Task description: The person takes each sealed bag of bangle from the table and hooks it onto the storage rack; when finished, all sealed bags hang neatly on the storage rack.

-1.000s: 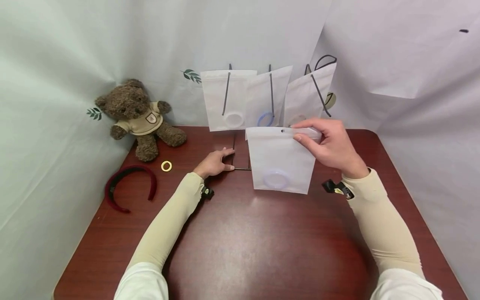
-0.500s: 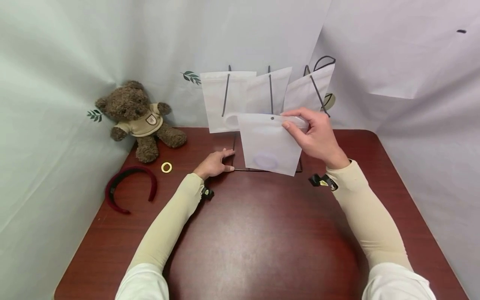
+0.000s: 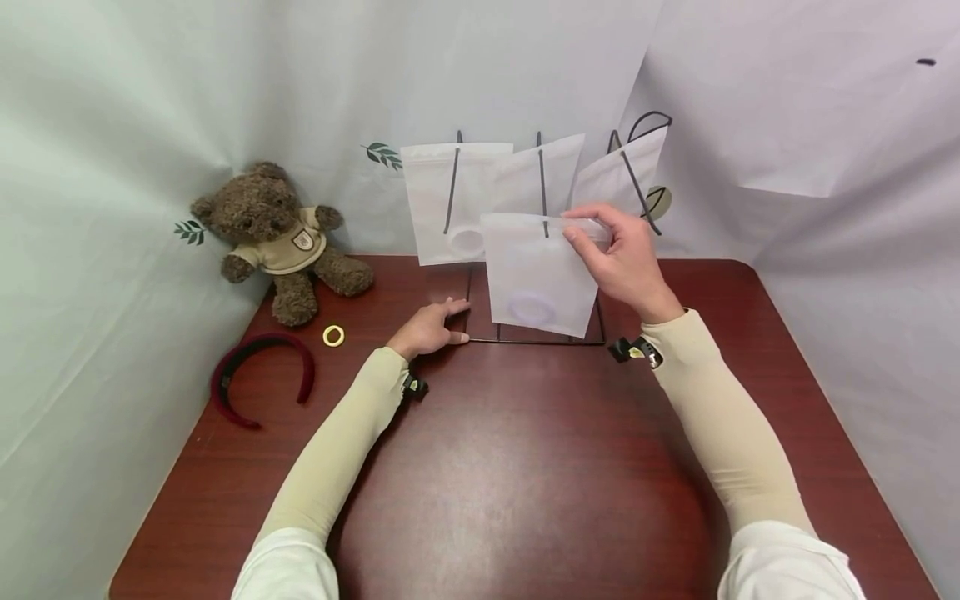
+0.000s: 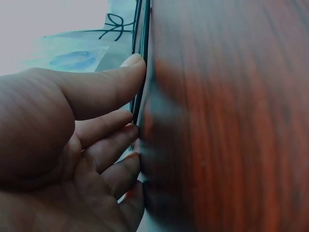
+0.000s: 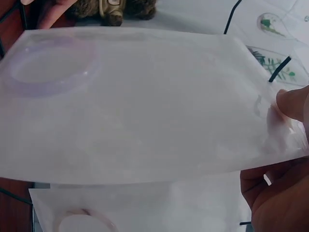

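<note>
My right hand [image 3: 628, 258] pinches the top right corner of a white translucent zip bag [image 3: 540, 271] between thumb and fingers. A pale purple ring [image 5: 53, 65] shows through this bag near its bottom. The middle hook [image 3: 543, 187] of a black wire rack [image 3: 525, 342] comes through the bag's top edge; its tip [image 5: 280, 69] sticks out beside my thumb in the right wrist view. My left hand [image 3: 429, 327] rests at the rack's front left corner, thumb on the base wire and fingers extended on the table. Similar bags, left [image 3: 427, 204], middle [image 3: 513, 187] and right [image 3: 607, 183], hang behind.
On the left of the dark red table [image 3: 517, 467] sit a brown teddy bear [image 3: 270, 229], a small yellow ring [image 3: 333, 334] and a dark red headband [image 3: 262, 340]. White curtains [image 3: 112, 250] enclose the table's back and sides.
My right hand has carried the bag up, back and slightly left, toward the middle hook. The hook's end now shows in front of the bag. My left hand has stayed put.
</note>
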Demonstrator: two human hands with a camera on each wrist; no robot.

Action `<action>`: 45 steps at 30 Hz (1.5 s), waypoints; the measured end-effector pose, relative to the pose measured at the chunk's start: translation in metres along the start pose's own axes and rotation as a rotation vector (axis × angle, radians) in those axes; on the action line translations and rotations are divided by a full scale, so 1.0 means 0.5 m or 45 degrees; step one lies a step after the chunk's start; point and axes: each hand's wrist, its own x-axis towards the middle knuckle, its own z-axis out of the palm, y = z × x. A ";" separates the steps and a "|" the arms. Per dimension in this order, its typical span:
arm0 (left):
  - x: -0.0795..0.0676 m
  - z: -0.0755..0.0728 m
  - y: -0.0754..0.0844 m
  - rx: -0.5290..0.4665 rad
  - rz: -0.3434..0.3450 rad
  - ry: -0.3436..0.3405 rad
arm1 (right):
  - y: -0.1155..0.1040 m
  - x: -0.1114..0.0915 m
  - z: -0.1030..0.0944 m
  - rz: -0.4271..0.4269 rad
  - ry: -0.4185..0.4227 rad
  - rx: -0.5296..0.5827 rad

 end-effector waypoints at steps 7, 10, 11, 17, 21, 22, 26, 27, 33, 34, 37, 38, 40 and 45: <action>-0.004 -0.002 0.000 -0.025 -0.015 -0.008 | 0.013 0.038 0.014 0.022 0.022 -0.022; -0.002 -0.001 0.000 -0.011 -0.012 -0.005 | -0.008 0.051 0.016 0.039 0.026 -0.019; -0.002 0.000 -0.001 -0.007 -0.011 -0.007 | -0.016 0.054 0.016 0.051 0.025 -0.021; -0.003 -0.001 0.000 -0.004 -0.007 -0.003 | -0.009 0.073 0.022 0.112 0.019 -0.042; -0.004 -0.001 -0.001 -0.002 -0.001 0.001 | 0.038 0.088 0.031 0.108 0.029 -0.033; -0.004 -0.001 -0.001 -0.001 0.000 -0.002 | 0.047 0.092 0.032 0.111 0.031 -0.031; -0.003 -0.001 -0.002 -0.005 -0.007 -0.005 | 0.066 0.106 0.033 0.102 0.051 -0.035; -0.003 -0.001 -0.002 -0.006 -0.008 -0.004 | 0.070 0.110 0.033 0.095 0.055 -0.038; 0.000 -0.001 0.000 0.014 -0.009 0.000 | 0.085 0.126 0.032 0.050 0.081 -0.090; 0.000 0.000 0.001 0.019 -0.009 0.001 | 0.087 0.127 0.031 0.045 0.088 -0.101; 0.001 0.001 0.004 0.028 -0.003 0.009 | 0.090 0.130 0.031 0.037 0.112 -0.131; 0.001 0.000 0.004 0.030 -0.002 0.012 | 0.091 0.131 0.032 0.035 0.118 -0.133; 0.001 0.001 0.005 0.037 0.000 0.015 | 0.093 0.131 0.033 0.029 0.130 -0.138; 0.001 0.001 0.004 0.036 -0.014 0.007 | 0.095 0.129 0.035 0.016 0.153 -0.161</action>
